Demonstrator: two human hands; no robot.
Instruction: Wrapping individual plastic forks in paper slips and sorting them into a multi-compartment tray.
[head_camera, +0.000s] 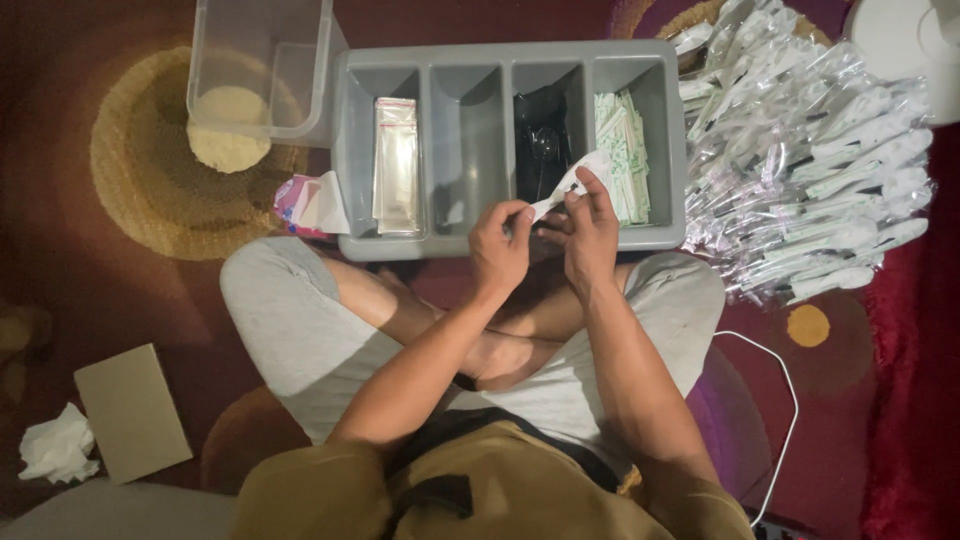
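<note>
Narrow clear plastic sleeve with white contents (563, 190) pinched between both hands, held above near edge of grey four-compartment plastic tray (345, 150). Left hand (500, 245) grip closed on sleeve's lower end; right hand (590, 230) grip closed around its middle, fingertips on top. For clean work: likely best to keep sleeve mouth taut, pinch light, contents straight.

Just beyond grip: compartment of black plastic spoons (543, 150); right of that, white-green paper sachets (622, 155); left, empty clear sleeves (396, 165). Far right of grip: heap of packed clear sleeves (810, 170) on red patterned carpet (60, 250).
</note>
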